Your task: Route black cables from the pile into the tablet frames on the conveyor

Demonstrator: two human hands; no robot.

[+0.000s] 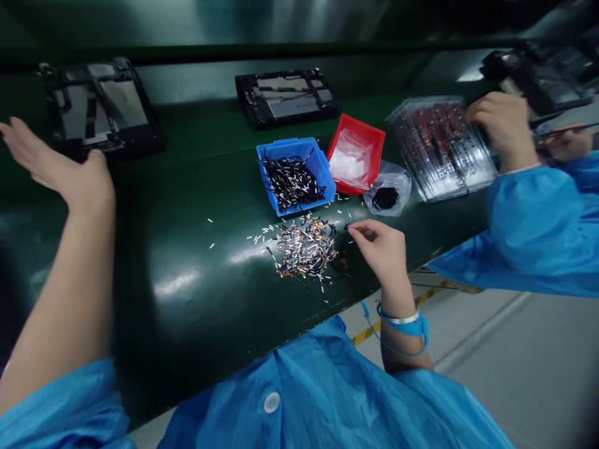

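Note:
My left hand (77, 174) is raised at the left, fingers stretched out and thumb apart, with nothing seen in it. It is nearest to an opened tablet-like device (124, 103) with a black frame, partly hidden behind the thumb. My right hand (382, 248) pinches a small black piece (347, 227) between thumb and fingertips; its exact kind is too small to make out. Just left of that hand lies a loose heap of short cables (306, 246), black and silver with orange-gold ends. Small white slips (262, 236) are scattered around the heap.
A blue bin (322, 168) holds black cables. Beside it stand a red bin (377, 143) with clear plastic bags and a bag of black pieces (386, 197). Another opened device (285, 96) lies behind. At right, a co-worker's hand (505, 125) touches stacked clear trays (440, 149).

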